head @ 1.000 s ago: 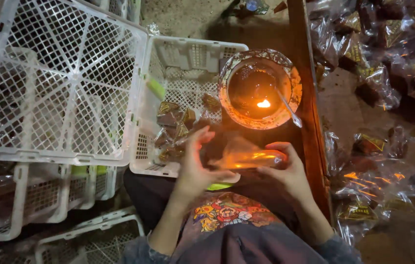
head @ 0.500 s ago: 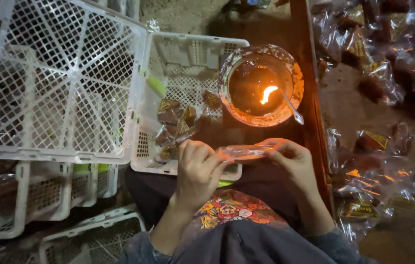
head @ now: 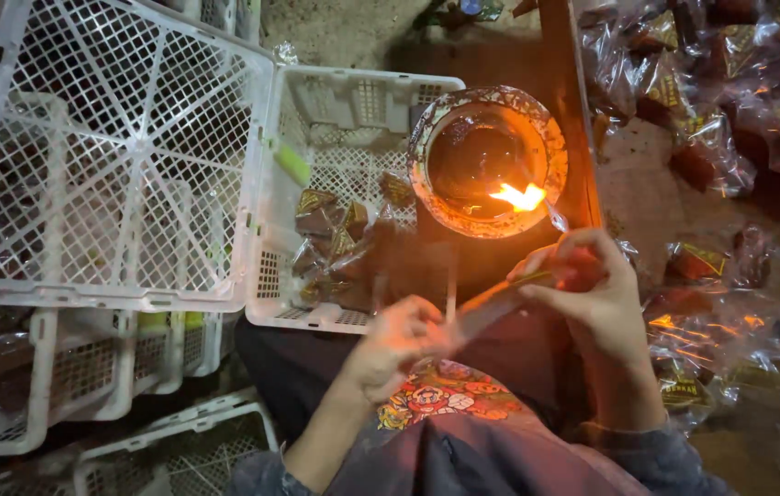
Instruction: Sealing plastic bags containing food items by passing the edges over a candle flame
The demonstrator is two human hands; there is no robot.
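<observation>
Both hands pinch one clear plastic packet (head: 498, 296) held above the lap: the left hand (head: 399, 344) grasps its near, lower end between thumb and curled fingers, while the right hand (head: 592, 294) clamps the far, upper end, fingers folded over the film. The packet is seen almost edge-on, so its contents cannot be made out. Its long axis runs from lower left to upper right, rising from the left hand toward the right, and the upper end points at the flame (head: 520, 196) just beyond the right hand's fingertips. The right hand is the nearer of the two to the fire; the left sits well back, close to the body. The flame burns at the near right rim of a round, crusted bowl (head: 426, 161) that stands straight ahead of the grip, with a thin metal strip (head: 557, 217) leaning at its edge beside the fire. Left of the bowl, an open white plastic crate (head: 353, 101) holds a small heap of wrapped packets (head: 335, 239) toward its near side. A larger white crate (head: 114, 156) rests tilted farther left, above other stacked crates at the lower left. Right of a wooden plank (head: 566, 83), loose wrapped packets (head: 729, 101) lie scattered over the floor, glinting in the firelight.
</observation>
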